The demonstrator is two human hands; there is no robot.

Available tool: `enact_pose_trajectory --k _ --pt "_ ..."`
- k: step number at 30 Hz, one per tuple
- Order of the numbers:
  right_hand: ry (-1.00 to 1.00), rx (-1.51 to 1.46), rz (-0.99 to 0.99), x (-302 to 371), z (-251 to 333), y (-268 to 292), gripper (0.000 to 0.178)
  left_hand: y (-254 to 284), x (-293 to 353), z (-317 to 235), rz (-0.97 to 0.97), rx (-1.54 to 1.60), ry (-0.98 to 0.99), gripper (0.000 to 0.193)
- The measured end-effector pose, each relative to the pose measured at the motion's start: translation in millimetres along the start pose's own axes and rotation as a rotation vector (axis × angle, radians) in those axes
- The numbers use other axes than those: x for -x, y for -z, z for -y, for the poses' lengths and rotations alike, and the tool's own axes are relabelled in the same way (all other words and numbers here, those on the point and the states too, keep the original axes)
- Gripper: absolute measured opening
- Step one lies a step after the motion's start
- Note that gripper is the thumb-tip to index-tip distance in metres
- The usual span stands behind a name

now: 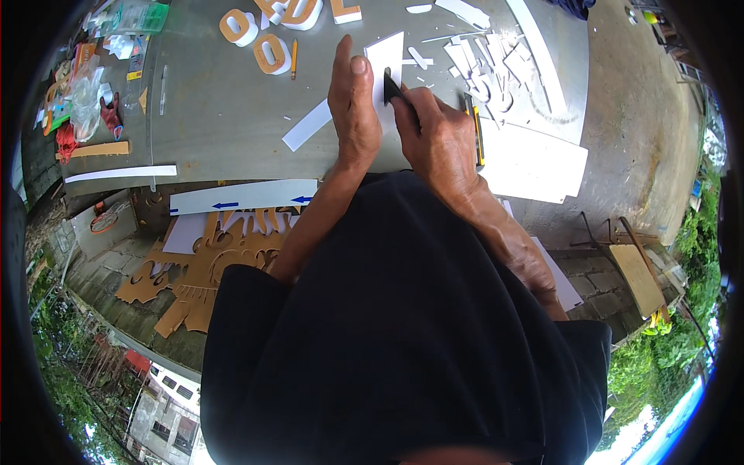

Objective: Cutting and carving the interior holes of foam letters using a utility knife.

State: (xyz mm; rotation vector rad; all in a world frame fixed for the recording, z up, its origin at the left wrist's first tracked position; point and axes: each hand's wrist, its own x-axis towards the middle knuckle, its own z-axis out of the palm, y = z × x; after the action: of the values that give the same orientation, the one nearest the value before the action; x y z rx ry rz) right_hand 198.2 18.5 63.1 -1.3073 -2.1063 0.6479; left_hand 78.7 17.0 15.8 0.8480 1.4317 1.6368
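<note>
My right hand (440, 139) is closed around a dark, pointed tool (394, 91) whose exact kind I cannot make out. Its tip is over a narrow white sheet piece (384, 56) on the table. At that piece's left edge, my left hand (356, 112) stands on its side with fingers stretched out and thumb up, holding nothing I can see. A white strip (308, 125) lies just left of it. Beside my right hand rests a yellow-and-black utility knife (478, 139). Under that wrist's right side is a larger white sheet (535, 167).
Block letters (271, 54) with brown faces and a pencil (294, 58) lie at the far middle of the grey table (225, 101). White offcuts (488, 66) are scattered right. Bags and tools (85, 105) crowd the left end. Cut brown sheets (194, 271) sit below the near edge.
</note>
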Motion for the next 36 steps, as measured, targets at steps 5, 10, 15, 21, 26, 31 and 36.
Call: enact_pose_trajectory --k 5,10,15,21,26,31,36 --pt "-0.007 -0.026 -0.031 2 4 -3 0.012 2 -5 3 0.013 -0.028 -0.019 0.075" --pt "-0.011 0.004 0.02 2 3 -1 0.012 1 -1 -1 0.027 -0.023 -0.009 0.073" --pt "-0.055 0.008 0.056 -1 0 -1 0.011 3 5 -7 0.031 -0.09 -0.03 0.071" --pt "-0.036 -0.034 0.095 3 3 3 0.014 10 8 -3 0.079 -0.189 0.005 0.073" --pt "-0.067 -0.038 0.057 -1 7 -3 0.013 8 -4 12 0.032 -0.008 -0.07 0.074" --pt "-0.285 -0.277 0.181 -4 7 7 0.017 11 1 14 0.061 0.157 -0.08 0.073" --pt "-0.334 -0.397 0.168 2 5 8 0.02 12 -3 19 0.078 0.026 -0.169 0.077"
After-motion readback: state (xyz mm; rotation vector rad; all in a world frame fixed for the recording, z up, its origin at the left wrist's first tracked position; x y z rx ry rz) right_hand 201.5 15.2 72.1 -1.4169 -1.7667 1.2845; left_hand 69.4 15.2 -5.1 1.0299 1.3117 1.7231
